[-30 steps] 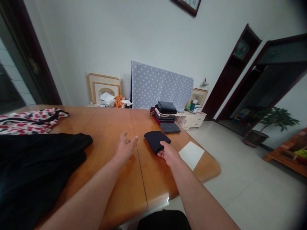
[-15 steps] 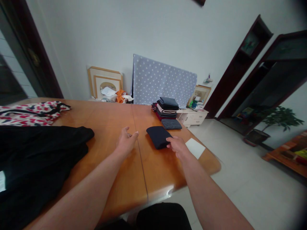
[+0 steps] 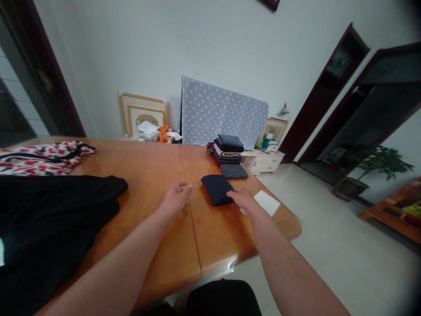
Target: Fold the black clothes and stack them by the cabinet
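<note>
The folded cloth (image 3: 217, 189), dark navy, lies on the table (image 3: 148, 162) right of the frame's centre, and the right hand (image 3: 242, 199) touches its right corner. The thumb lies upon the fabric, but the other fingertips are hidden, so I cannot tell if this hand is closed on it. The left hand (image 3: 177, 197), near the centre, is loosely curled above the table, thumb and fingers a little apart, with nothing seen in it. In my judgement, a pull at this one corner could make the layers slide and the fold open, because nothing presses the other side. The right forearm passes over the white sheet (image 3: 267, 202), so a low sweep might drag it. The stack (image 3: 228, 151) beyond looks uneven, and a push could tip its upper pieces. I can read no brand or label; the boxes (image 3: 271, 145) at the right are too small.
</note>
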`<state>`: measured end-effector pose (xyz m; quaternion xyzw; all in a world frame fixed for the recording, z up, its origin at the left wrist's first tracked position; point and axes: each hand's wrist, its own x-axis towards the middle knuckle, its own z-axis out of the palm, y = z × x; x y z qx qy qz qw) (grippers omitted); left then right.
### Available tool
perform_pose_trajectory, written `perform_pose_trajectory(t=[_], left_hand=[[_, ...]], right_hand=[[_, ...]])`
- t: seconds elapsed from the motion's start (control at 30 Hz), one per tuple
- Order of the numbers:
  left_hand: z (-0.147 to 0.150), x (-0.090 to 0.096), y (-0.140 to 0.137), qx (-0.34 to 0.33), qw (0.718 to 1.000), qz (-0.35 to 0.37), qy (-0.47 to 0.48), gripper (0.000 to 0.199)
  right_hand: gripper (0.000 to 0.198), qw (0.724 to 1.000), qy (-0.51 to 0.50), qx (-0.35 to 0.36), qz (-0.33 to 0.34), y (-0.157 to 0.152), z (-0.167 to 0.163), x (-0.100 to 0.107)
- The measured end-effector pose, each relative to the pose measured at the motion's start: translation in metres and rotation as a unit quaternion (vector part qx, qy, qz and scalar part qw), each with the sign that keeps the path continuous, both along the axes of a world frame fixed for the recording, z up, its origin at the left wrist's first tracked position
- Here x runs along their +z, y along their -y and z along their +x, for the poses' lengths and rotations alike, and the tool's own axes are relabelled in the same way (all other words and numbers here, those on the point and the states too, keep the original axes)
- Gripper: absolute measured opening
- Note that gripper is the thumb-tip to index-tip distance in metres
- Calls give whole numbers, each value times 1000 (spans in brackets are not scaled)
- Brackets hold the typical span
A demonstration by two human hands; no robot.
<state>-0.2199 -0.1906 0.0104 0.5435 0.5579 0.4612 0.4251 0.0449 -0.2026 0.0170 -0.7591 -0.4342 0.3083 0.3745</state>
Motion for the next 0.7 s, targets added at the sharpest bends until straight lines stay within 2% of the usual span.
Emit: perform_pose_trajectory(t=[0.13, 0.33, 0.53, 0.7], left_hand=[[7, 1, 8, -75, 995, -55, 27, 31], [8, -2, 9, -100, 989, -77, 77, 29], [9, 3, 12, -113, 972, -132, 156, 32], [7, 8, 15, -128, 947, -174, 239, 30]], right_hand=[[32, 999, -12, -9, -49, -8, -2, 5], [30, 996, -40, 3, -74, -13, -2, 10], [25, 997, -76, -6, -21, -9, -16, 6], [28, 985, -171, 5, 20, -6, -30, 8]])
